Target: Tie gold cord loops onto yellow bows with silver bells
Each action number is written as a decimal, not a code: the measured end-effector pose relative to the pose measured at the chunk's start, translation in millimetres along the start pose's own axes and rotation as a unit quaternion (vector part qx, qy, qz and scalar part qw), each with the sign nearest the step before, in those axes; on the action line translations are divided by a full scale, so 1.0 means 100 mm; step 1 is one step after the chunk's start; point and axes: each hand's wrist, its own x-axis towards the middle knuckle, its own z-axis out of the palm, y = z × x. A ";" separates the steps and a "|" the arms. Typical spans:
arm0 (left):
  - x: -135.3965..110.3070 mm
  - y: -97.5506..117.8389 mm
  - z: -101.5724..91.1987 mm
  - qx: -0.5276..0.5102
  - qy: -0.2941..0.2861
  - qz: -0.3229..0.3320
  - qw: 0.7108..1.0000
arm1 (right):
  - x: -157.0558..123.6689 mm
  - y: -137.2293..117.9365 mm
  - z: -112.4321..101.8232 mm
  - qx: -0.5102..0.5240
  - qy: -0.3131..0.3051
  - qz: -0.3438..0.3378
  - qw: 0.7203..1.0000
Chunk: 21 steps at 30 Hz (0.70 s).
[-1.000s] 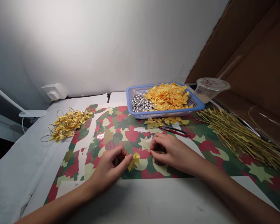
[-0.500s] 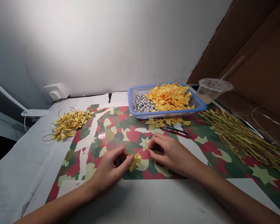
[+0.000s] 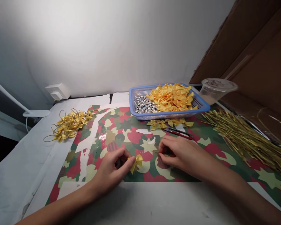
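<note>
A small yellow ribbon bow [image 3: 138, 160] is pinched between the thumb and fingers of my left hand [image 3: 112, 167], just above the patterned paper [image 3: 152, 175]. To its right, my right hand [image 3: 181, 153] is closed in a pinch on a thin gold cord [image 3: 155, 152]. Only the cord's tip pokes out past the fingertips; most of it is hidden by the hand. A gap separates the cord's tip from the bow. Behind my right hand lies a slim black-and-red tool [image 3: 181, 133], its kind unclear.
A blue basket [image 3: 131, 107] at the back holds silver beads [image 3: 144, 105] and yellow bows [image 3: 172, 97]. More bows [image 3: 162, 123] lie before it. Gold cords [image 3: 245, 139] are bundled at right, near a lidded plastic cup [image 3: 213, 90]. Looped bows [image 3: 69, 125] are heaped at left.
My right hand has shifted to the right with the gold cord, away from the bow. My left hand stays almost where it was, still holding the bow.
</note>
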 end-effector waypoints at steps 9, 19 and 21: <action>0.01 -0.02 0.01 0.001 0.002 -0.006 1.000 | -0.03 0.01 0.02 -0.020 0.004 0.005 1.000; 0.04 -0.06 -0.01 -0.025 0.012 -0.033 0.999 | -0.05 -0.12 0.07 0.362 0.066 -0.079 0.927; 0.06 -0.07 -0.02 -0.009 0.000 -0.035 0.999 | -0.04 -0.13 0.11 0.395 0.060 -0.068 0.914</action>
